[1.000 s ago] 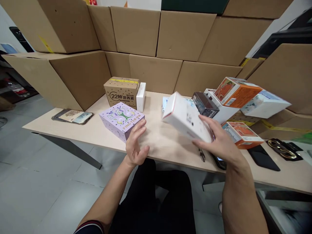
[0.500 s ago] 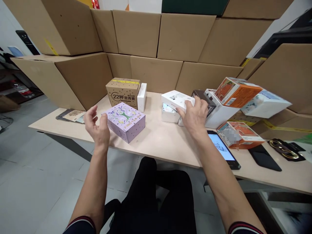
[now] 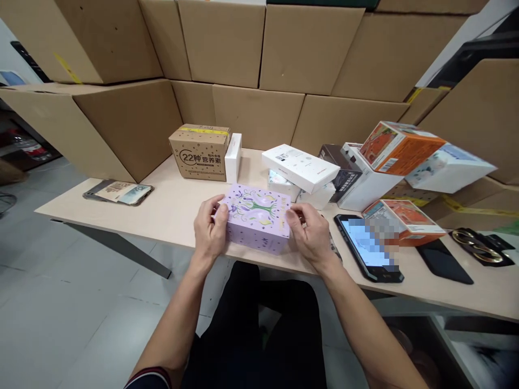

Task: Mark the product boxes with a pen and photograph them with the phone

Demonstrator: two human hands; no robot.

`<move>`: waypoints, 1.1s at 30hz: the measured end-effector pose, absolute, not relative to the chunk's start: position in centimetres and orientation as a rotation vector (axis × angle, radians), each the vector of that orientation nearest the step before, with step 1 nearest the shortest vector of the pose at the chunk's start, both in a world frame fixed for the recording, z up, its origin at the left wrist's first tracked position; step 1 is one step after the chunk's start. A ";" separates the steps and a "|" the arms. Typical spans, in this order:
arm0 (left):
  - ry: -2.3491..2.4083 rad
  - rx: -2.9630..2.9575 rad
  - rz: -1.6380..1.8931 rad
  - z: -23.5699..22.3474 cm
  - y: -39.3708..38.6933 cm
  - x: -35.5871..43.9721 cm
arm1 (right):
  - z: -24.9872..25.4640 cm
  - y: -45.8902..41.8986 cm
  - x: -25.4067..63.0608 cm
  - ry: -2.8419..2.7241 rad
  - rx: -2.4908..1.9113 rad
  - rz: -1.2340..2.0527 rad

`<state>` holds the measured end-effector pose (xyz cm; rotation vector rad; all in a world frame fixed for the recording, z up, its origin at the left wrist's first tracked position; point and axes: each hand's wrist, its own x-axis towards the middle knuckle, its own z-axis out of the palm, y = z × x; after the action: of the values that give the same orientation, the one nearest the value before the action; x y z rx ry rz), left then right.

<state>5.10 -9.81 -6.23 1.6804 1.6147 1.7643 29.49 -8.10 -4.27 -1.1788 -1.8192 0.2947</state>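
Observation:
A purple patterned tea box (image 3: 256,216) is held between my two hands near the table's front edge. My left hand (image 3: 211,227) grips its left end, thumb on the near corner. At the opposite end, my right hand (image 3: 310,232) has its thumb and fingers closed on the box. Behind and to the right, a flat white box (image 3: 300,166) lies across smaller white boxes (image 3: 320,195). A brown carton (image 3: 199,154) with a slim white box (image 3: 233,158) beside it stands further back on the left.
Orange boxes (image 3: 399,147) and white ones are stacked on the right. A phone with a lit screen (image 3: 368,248), a black flat object (image 3: 444,262) and gold-handled scissors (image 3: 478,247) lie near the front right. Flat packets (image 3: 119,192) lie at left. Large cardboard boxes (image 3: 259,116) wall the back.
My right hand has let go of the flat white box, left on the smaller boxes, and taken the tea box's right end. My left hand now grips it too; the box has turned and moved right.

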 end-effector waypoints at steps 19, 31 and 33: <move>1.226 1.577 1.531 -8.6 -8.4 4.5 | -5.2 -8.5 30.8 -1.614 -1.082 0.974; 1.011 1.589 1.708 -8.1 -9.6 4.8 | -5.9 -8.8 30.7 -1.662 -0.887 0.815; 0.967 1.568 1.716 -8.1 -9.7 4.9 | -5.9 -8.8 30.7 -1.666 -0.882 0.785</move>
<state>4.93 -9.67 -8.10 1.5682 0.9674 1.7158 30.74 -8.77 -5.95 -0.8822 -1.6664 0.7849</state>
